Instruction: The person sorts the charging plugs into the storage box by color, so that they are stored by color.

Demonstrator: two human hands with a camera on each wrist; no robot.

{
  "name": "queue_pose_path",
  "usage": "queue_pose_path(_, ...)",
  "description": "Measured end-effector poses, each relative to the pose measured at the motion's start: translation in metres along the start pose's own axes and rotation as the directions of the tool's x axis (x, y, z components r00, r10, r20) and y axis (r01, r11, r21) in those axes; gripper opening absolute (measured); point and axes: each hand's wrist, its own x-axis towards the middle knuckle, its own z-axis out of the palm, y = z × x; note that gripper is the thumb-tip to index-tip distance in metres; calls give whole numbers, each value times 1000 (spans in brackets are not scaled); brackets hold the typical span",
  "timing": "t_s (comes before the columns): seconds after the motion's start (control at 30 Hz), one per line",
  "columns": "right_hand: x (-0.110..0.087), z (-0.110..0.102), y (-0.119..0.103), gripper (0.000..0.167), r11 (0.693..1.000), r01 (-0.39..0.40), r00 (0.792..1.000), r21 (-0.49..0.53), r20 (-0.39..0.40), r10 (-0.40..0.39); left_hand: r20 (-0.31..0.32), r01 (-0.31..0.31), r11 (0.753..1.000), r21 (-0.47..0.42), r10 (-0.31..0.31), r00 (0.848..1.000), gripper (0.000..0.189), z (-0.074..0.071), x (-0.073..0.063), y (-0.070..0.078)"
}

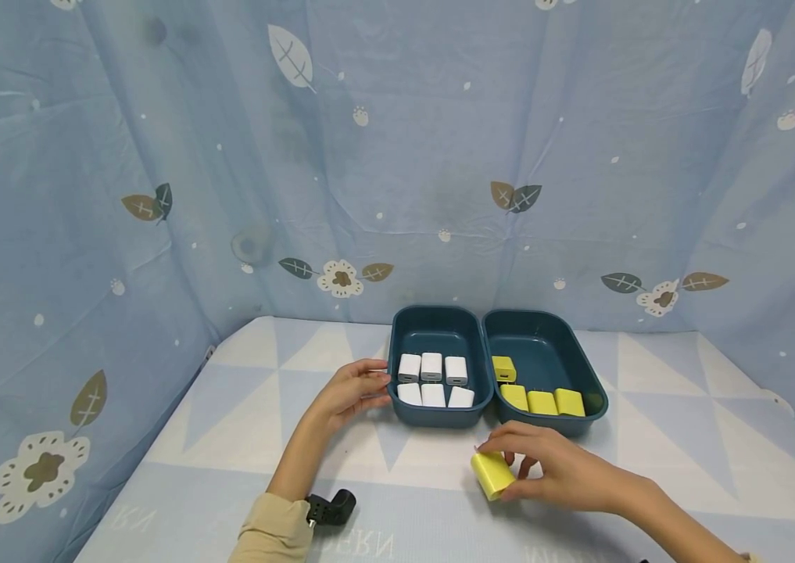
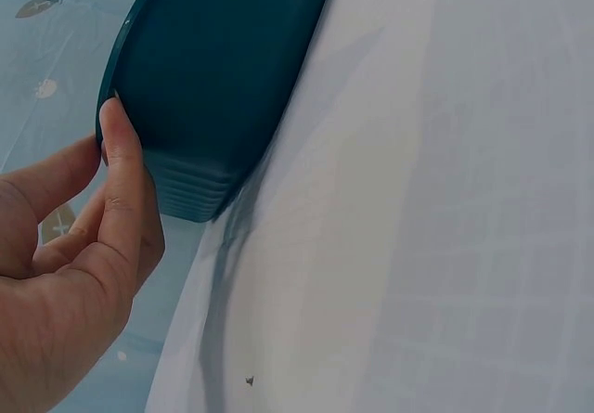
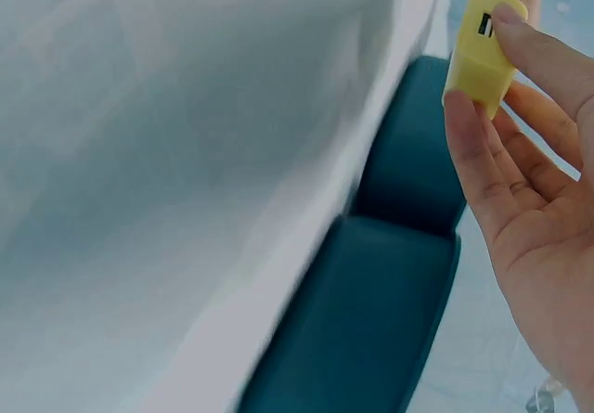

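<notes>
In the head view my right hand (image 1: 559, 469) pinches a yellow USB charger (image 1: 492, 475) between thumb and fingers, in front of the bins. The charger's USB port faces the right wrist camera. My left hand (image 1: 351, 393) grips the left side rim of a dark teal bin (image 1: 439, 417), and its fingertips (image 2: 118, 125) show at that rim in the left wrist view. Inside this bin lie several white chargers (image 1: 431, 366) in two rows. The right-hand teal bin (image 1: 538, 317) contains several yellow chargers (image 1: 542, 403) near its front and left side.
Both bins stand side by side at the back of a table (image 1: 425, 485) with a patterned cloth. Behind and left of it hangs a blue printed curtain (image 1: 397, 156). A black wrist camera (image 1: 331, 508) juts out from my left wrist.
</notes>
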Motion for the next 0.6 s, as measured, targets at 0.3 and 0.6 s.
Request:
queue_pose_path(0.3,-13,-24,-4,46,999,-19,997,-41,-76,16,11,-6,1000,-1,6,1000,41,0,-1,0)
queue_pose_path(0.6,-17,-53,-1,45,991,-7,985,-136,-174,-17,-1,-10,1000,3,10,1000,39,0,-1,-1)
